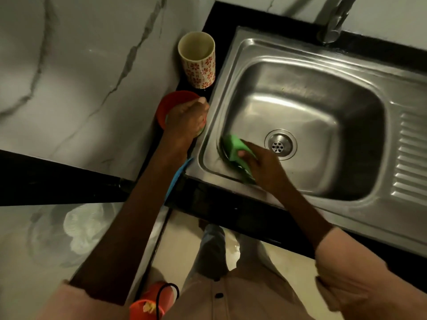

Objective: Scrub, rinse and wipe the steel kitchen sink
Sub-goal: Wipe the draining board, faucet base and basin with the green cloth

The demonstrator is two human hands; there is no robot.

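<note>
The steel sink [300, 72] fills the right half of the view, its drain [280, 144] at the bowl's middle. My right hand [265, 167] grips a green scrub sponge [234, 147] and holds it against the bowl's near-left wall. My left hand [187, 120] rests on a red round container [171, 105] on the black counter just left of the sink, fingers curled over its top. Whatever lies under the left hand is hidden.
A floral cup [197, 60] stands upright behind the red container. A blue cloth [176, 179] lies on the black counter edge under my left forearm. The tap [332, 24] rises at the back. The ribbed drainboard [411, 158] lies to the right. An orange bin [147, 306] sits on the floor.
</note>
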